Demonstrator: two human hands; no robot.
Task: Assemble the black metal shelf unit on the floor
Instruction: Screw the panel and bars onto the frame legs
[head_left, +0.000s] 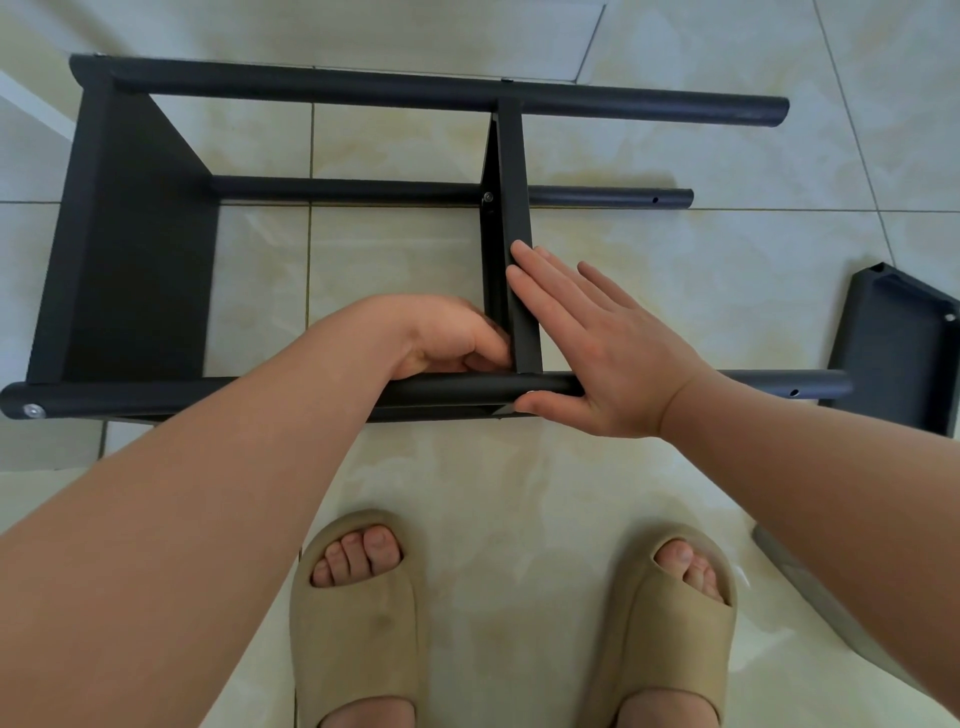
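Shelf: black metal shelf unit (140, 249) on its side on the beige tiled floor (519, 493)
Left hand (447, 338): fingers curled at black middle panel's (514, 171) near end, grip unclear
Right hand (597, 353): flat against that panel

The left hand (447, 338) hides its fingertips behind the middle shelf (511, 156).

The shelf frame (363, 85) lies on its side on the floor (727, 234), end panel (135, 249) at left, middle panel (511, 171) right of centre (left hand (447, 338) to its left, right hand (597, 353) to its right, at the near pole (208, 395)), a loose panel (893, 343) off to the right.
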